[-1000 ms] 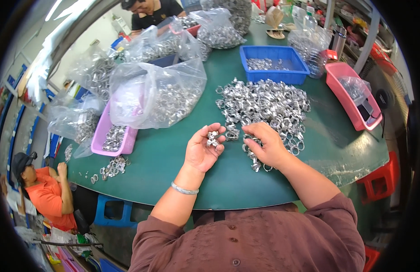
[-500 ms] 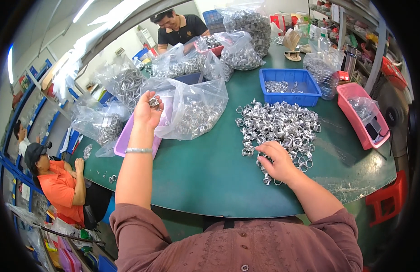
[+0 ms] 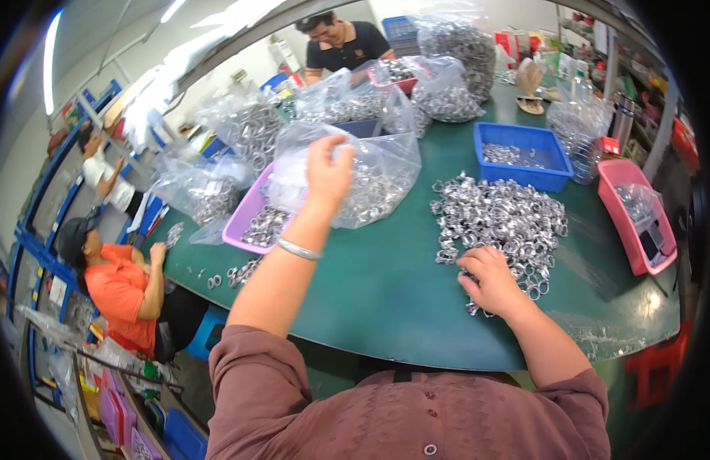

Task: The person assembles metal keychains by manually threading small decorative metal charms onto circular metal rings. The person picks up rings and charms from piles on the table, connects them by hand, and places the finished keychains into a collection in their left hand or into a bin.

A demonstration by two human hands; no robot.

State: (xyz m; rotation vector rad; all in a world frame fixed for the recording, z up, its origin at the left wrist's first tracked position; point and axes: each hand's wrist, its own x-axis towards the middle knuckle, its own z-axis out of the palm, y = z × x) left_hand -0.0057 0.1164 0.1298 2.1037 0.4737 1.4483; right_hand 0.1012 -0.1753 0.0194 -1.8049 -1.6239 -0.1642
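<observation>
My left hand (image 3: pixel 328 170) is raised over the clear plastic bag (image 3: pixel 370 180) of metal rings near the far left of the green table (image 3: pixel 386 291), fingers curled at the bag's open top; I cannot tell whether they grip anything. My right hand (image 3: pixel 493 282) lies palm down on the near edge of the loose pile of silver rings (image 3: pixel 504 218), fingers bent into the rings, toward the table's right side. A pink tray (image 3: pixel 251 218) with more rings sits just under the bag. A blue bin (image 3: pixel 524 153) stands beyond the pile, and a pink bin (image 3: pixel 639 222) sits at the right edge.
</observation>
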